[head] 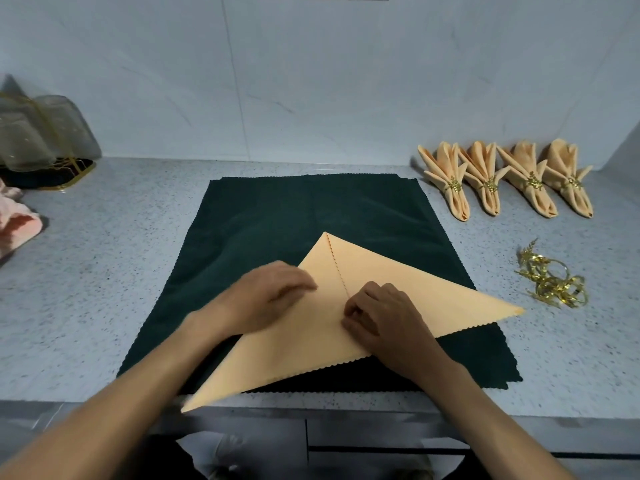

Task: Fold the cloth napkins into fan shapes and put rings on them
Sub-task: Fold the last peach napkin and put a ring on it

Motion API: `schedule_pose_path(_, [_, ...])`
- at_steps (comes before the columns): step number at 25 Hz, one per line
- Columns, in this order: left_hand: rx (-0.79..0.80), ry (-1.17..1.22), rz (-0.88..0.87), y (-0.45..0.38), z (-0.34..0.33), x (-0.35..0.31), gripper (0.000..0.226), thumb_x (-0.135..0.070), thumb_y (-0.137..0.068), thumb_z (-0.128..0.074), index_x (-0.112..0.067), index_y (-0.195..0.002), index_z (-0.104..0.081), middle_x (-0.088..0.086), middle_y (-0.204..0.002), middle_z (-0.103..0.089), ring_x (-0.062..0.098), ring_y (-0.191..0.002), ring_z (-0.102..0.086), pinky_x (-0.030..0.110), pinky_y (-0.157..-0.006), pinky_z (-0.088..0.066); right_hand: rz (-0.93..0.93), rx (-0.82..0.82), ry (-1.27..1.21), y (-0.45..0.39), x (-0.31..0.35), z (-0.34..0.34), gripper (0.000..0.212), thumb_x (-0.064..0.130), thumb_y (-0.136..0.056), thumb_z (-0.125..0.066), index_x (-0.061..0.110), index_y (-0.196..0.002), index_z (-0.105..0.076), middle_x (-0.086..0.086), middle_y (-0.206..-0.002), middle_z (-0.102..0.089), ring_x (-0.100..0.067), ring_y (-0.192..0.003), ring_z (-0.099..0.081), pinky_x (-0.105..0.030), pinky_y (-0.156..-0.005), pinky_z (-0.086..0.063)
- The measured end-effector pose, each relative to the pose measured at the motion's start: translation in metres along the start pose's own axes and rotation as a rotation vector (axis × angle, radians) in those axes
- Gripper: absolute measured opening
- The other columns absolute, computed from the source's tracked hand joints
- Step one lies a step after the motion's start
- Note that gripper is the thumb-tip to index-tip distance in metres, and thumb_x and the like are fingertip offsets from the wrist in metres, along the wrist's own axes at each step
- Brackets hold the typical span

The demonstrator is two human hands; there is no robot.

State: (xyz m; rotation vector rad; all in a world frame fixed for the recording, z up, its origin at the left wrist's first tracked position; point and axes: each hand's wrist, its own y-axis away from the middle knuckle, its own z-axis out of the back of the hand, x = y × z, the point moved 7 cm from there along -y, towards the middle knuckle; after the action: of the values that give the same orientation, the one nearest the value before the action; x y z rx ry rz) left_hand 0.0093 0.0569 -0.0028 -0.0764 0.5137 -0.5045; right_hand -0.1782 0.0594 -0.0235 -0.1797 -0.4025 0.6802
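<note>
A peach cloth napkin (311, 344), folded into a triangle with a scalloped edge running down its middle, lies on a dark green cloth mat (263, 216) spread over a grey speckled countertop (104, 271). Its lower left tip hangs past the counter's front edge, and its right tip reaches just past the mat's right edge.

The left hand (266, 296) rests on the napkin's left part, fingers bent down onto the fabric; motion blur hides whether it pinches anything. The right hand (384, 317) sits just right of the centre seam with its fingers curled, pinching the cloth there.

At the far right, 4 finished fan napkins (505, 178) lie in a row, each with a gold ring. Nearer, a pile of loose gold napkin rings (550, 278) sits on the countertop. At the far left are sheer organza bags (38, 129) and a pink cloth (17, 226).
</note>
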Motion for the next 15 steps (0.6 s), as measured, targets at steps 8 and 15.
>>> schedule_pose_path(8, [0.408,0.248,0.137,0.06,0.016,0.024,0.057,-0.001,-0.082,-0.069,-0.046,-0.117,-0.068,-0.032,-0.145,-0.041,-0.001,-0.141,-0.027,0.02,-0.113,-0.026,0.008,-0.016,0.0,0.002,0.005,0.003,0.013,0.039,-0.098,-0.052,0.027,-0.096,-0.057,0.013,-0.097,-0.053,-0.009,-0.082,-0.043,-0.028,-0.074,-0.04])
schedule_pose_path(15, [0.053,0.56,0.308,0.04,0.018,0.018,0.032,-0.036,-0.094,-0.065,-0.007,-0.083,-0.074,-0.001,-0.093,-0.072,0.017,-0.083,-0.063,0.036,-0.082,-0.048,-0.131,-0.046,-0.171,0.003,0.005,0.012,0.035,0.039,-0.098,-0.053,0.014,-0.076,-0.065,0.007,-0.077,-0.054,-0.011,-0.073,-0.046,-0.028,-0.067,-0.039])
